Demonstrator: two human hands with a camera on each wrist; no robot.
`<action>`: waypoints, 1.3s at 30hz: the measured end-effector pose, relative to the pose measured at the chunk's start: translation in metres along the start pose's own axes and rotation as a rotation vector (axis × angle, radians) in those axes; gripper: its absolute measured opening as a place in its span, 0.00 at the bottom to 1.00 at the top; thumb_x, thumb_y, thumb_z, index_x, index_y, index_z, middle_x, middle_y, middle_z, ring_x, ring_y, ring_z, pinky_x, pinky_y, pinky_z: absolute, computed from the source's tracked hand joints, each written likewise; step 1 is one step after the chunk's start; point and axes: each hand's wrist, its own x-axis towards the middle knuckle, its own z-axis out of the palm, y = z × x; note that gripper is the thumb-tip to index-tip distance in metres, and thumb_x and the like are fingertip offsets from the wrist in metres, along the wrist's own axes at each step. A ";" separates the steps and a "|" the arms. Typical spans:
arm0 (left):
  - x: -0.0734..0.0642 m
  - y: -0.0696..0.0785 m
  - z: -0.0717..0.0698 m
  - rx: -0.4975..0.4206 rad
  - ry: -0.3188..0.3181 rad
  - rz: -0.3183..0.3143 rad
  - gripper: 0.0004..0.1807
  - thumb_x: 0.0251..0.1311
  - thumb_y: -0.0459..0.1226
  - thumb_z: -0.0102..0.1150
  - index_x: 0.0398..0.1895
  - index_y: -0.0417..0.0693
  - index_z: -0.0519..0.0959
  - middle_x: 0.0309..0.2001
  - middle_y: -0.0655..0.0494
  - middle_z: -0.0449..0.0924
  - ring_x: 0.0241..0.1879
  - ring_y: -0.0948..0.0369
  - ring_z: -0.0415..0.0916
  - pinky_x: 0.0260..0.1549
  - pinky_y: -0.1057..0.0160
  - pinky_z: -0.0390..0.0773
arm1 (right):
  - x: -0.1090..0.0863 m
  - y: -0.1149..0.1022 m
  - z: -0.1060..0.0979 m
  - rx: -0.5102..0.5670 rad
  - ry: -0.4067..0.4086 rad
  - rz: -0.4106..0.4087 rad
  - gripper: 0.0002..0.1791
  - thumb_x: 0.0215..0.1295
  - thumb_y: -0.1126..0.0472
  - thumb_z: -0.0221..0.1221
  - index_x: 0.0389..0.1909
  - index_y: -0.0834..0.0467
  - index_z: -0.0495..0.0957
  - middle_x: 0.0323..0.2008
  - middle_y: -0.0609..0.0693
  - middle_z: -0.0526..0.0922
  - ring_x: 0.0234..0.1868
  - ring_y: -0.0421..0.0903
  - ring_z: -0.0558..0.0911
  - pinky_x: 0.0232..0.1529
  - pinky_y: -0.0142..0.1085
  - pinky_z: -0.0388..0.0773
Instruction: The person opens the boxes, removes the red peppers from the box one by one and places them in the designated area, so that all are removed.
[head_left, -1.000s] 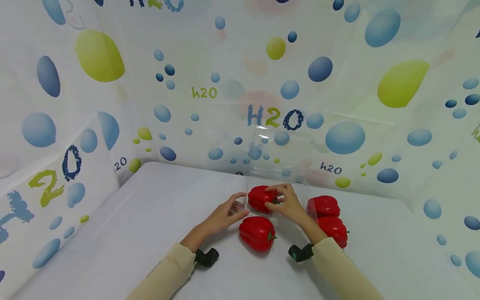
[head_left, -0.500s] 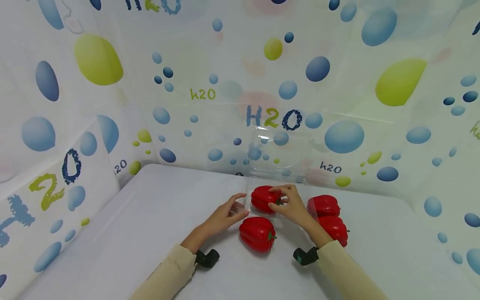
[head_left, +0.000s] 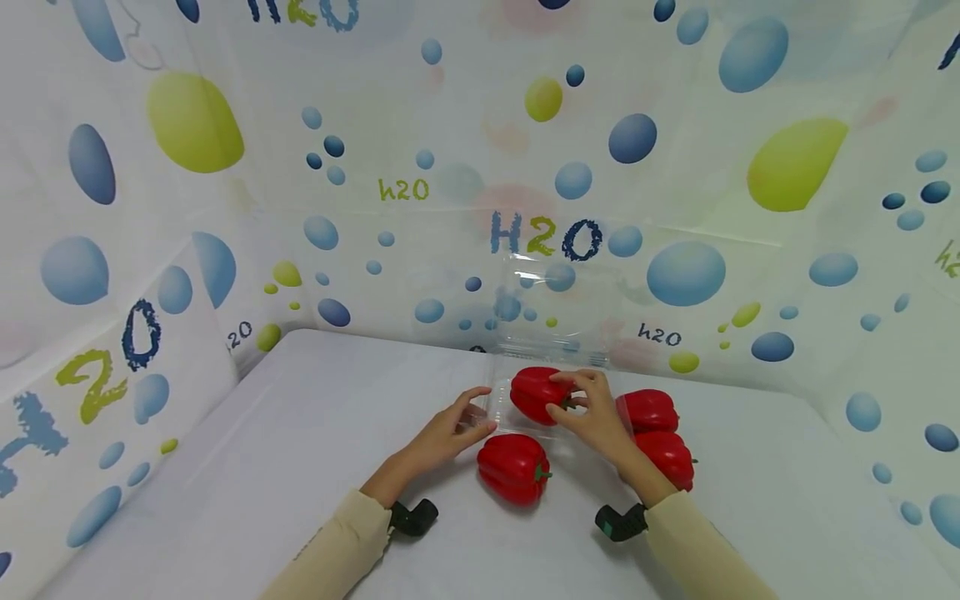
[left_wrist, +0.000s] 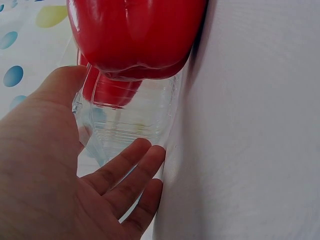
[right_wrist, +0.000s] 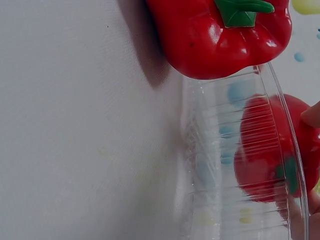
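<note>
A red bell pepper (head_left: pixel 535 394) with a green stem lies in a clear plastic container (head_left: pixel 501 408), pinched by the thumb and fingers of my right hand (head_left: pixel 596 417). My left hand (head_left: pixel 444 429) is at the container's left end. In the left wrist view its thumb meets the rim and its other fingers (left_wrist: pixel 132 175) extend loosely along the container wall (left_wrist: pixel 125 131). Another red bell pepper (head_left: pixel 513 469) rests on the table in front of the container. Through the clear wall (right_wrist: pixel 205 170), the right wrist view shows the pinched pepper (right_wrist: pixel 260 150).
To the right of the container lie two more red bell peppers (head_left: pixel 651 410), the nearer one (head_left: pixel 667 458) partly behind my right forearm. The clear lid (head_left: pixel 536 333) stands raised at the container's back. A curtain printed with coloured drops (head_left: pixel 686 273) rises behind the white table (head_left: pixel 352 375).
My right hand has shifted the pinched bell pepper to the right within the container. The left hand and the pepper in front have stayed in place.
</note>
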 end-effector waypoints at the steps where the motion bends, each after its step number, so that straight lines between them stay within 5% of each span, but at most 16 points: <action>1: 0.000 0.000 0.000 0.001 0.001 -0.002 0.36 0.65 0.52 0.57 0.74 0.56 0.57 0.56 0.51 0.75 0.55 0.56 0.73 0.55 0.54 0.76 | 0.000 0.001 -0.001 0.001 0.003 -0.002 0.28 0.54 0.65 0.70 0.58 0.56 0.75 0.56 0.59 0.66 0.57 0.57 0.70 0.54 0.53 0.78; 23: 0.001 0.002 0.000 0.006 0.014 -0.027 0.36 0.65 0.51 0.57 0.73 0.58 0.57 0.55 0.51 0.76 0.55 0.55 0.73 0.55 0.53 0.76 | -0.014 -0.001 -0.005 0.051 0.062 -0.006 0.28 0.53 0.65 0.70 0.57 0.56 0.76 0.53 0.57 0.69 0.55 0.53 0.70 0.52 0.50 0.79; 31: 0.001 0.002 0.002 0.001 0.013 -0.016 0.35 0.66 0.51 0.57 0.73 0.58 0.58 0.55 0.51 0.76 0.54 0.55 0.73 0.55 0.52 0.76 | -0.019 -0.004 -0.008 0.100 0.065 0.031 0.28 0.56 0.69 0.67 0.59 0.64 0.74 0.56 0.61 0.66 0.55 0.56 0.70 0.53 0.50 0.79; 39: 0.001 0.001 0.000 0.017 0.009 -0.021 0.35 0.65 0.52 0.57 0.73 0.60 0.57 0.55 0.53 0.76 0.54 0.56 0.73 0.54 0.55 0.76 | -0.023 -0.003 -0.012 0.117 0.088 0.029 0.28 0.56 0.69 0.67 0.59 0.62 0.74 0.56 0.59 0.66 0.55 0.52 0.70 0.52 0.37 0.79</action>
